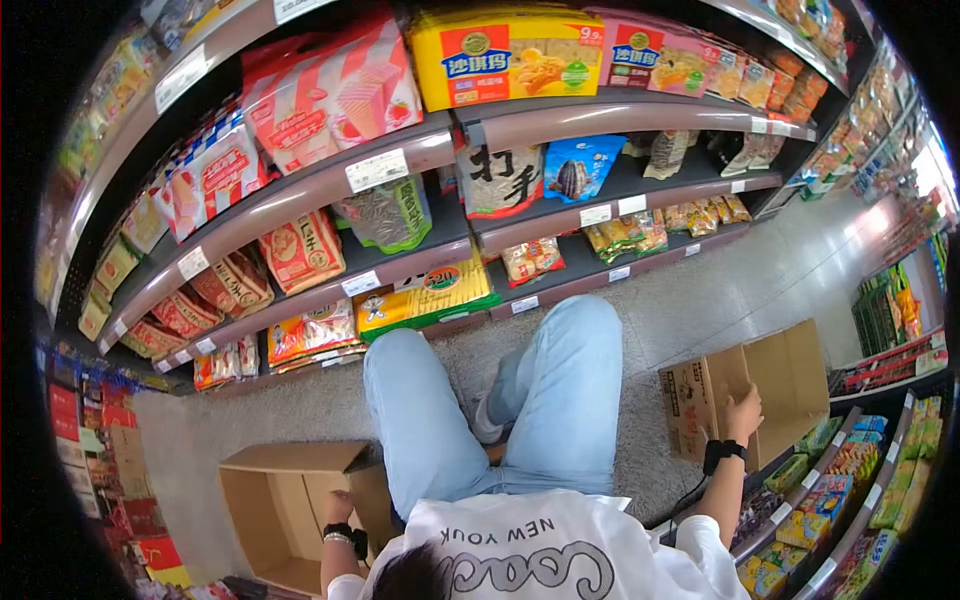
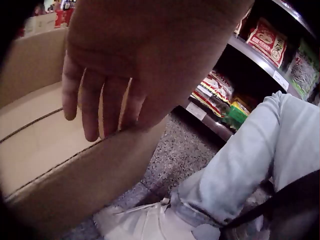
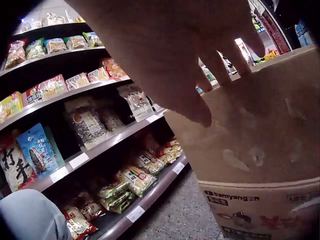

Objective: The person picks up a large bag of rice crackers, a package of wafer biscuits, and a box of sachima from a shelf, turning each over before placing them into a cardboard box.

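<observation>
An open cardboard box (image 1: 295, 457) stands on the floor at the person's left. Over its near rim hangs the left hand (image 1: 340, 508), fingers (image 2: 90, 112) fairly straight and pointing down, with their tips right at the cardboard edge in the left wrist view. A second open cardboard box (image 1: 690, 405), printed on its outer side, is at the right. The right hand (image 1: 742, 414) grips its upper edge: the thumb (image 3: 200, 111) lies against the outer wall and the other fingers reach over the top. Both wrists wear black straps.
In front, curved shelves (image 1: 600, 215) carry bagged snacks, among them a yellow pack (image 1: 508, 60) and a blue bag (image 1: 583, 168). More stocked shelving (image 1: 830, 500) runs close behind the right box. The person's bent knees (image 1: 580, 335) are between the boxes; grey floor (image 1: 650, 300) shows around them.
</observation>
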